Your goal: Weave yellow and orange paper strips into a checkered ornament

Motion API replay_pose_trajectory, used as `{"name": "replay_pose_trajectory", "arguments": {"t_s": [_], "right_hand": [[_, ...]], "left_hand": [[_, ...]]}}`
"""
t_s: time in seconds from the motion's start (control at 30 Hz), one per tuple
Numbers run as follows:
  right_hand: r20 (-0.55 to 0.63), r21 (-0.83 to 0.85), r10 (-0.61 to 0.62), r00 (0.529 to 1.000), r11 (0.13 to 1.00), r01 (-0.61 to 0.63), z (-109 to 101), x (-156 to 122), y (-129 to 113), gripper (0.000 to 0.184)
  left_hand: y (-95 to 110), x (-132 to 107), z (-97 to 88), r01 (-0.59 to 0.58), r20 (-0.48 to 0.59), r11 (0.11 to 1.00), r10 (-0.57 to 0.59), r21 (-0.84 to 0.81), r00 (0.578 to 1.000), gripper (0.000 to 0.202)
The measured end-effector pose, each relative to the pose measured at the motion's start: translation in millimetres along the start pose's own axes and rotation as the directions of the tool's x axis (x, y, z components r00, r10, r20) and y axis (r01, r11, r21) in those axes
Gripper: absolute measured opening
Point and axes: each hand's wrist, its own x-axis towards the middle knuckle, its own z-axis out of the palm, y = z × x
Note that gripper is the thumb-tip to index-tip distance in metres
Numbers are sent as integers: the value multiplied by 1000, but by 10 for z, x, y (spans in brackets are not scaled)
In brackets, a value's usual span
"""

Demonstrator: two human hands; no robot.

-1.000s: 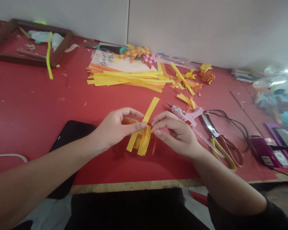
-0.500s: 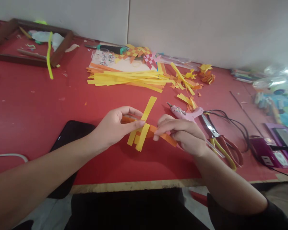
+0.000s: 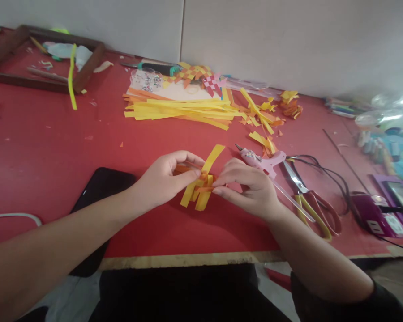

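My left hand point(image 3: 166, 179) pinches a small bundle of interlaced yellow and orange paper strips point(image 3: 201, 183) just above the red table point(image 3: 53, 143). A yellow strip point(image 3: 214, 157) sticks up and to the right out of the bundle. My right hand point(image 3: 246, 190) meets the bundle from the right, thumb and fingers pinched on an orange strip point(image 3: 206, 189) at its edge. Both hands are closed on the paper.
A pile of loose yellow and orange strips point(image 3: 181, 109) lies behind, with woven paper pieces point(image 3: 196, 76) beyond it. A pink glue gun point(image 3: 260, 160), scissors point(image 3: 309, 197) and a black cord point(image 3: 325, 167) sit right of my hands. A black phone point(image 3: 97, 197) lies left, a wooden frame point(image 3: 43, 58) far left.
My right hand had drawn the orange strip out to the right, then came back in; the strip is now tucked short against the bundle. My left hand stayed in place.
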Motion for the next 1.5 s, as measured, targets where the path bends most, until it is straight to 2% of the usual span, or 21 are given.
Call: {"name": "replay_pose_trajectory", "arguments": {"t_s": [0.1, 0.2, 0.4, 0.6, 0.8, 1.23, 1.5], "right_hand": [[-56, -83, 83, 995, 993, -88, 2, -5, -7, 6], [-88, -88, 163, 983, 981, -171, 1, -4, -12, 12], [-83, -59, 250, 965, 965, -255, 26, -7, 1, 14], [-117, -109, 258, 959, 957, -270, 28, 7, -10, 17], [-49, -31, 298, 953, 954, -299, 16, -6, -15, 15], [-35, -43, 284, 958, 957, -286, 13, -8, -35, 16], [-70, -104, 248, 966, 961, -255, 17, -10, -39, 11]], "left_hand": [[-14, 14, 17, 38, 14, 991, -37, -130, 999, 17], [-21, 22, 27, 95, 45, 962, -86, -254, 995, 15], [-32, 29, 27, 100, 80, 959, -82, -267, 993, 20], [-19, 24, 33, 105, 105, 965, -81, -239, 991, 21], [4, 12, 34, 108, 136, 963, -76, -248, 988, 19], [7, 13, 44, 115, 214, 960, -60, -256, 975, 18], [-7, 19, 36, 95, 170, 954, -47, -285, 984, 15]]}}
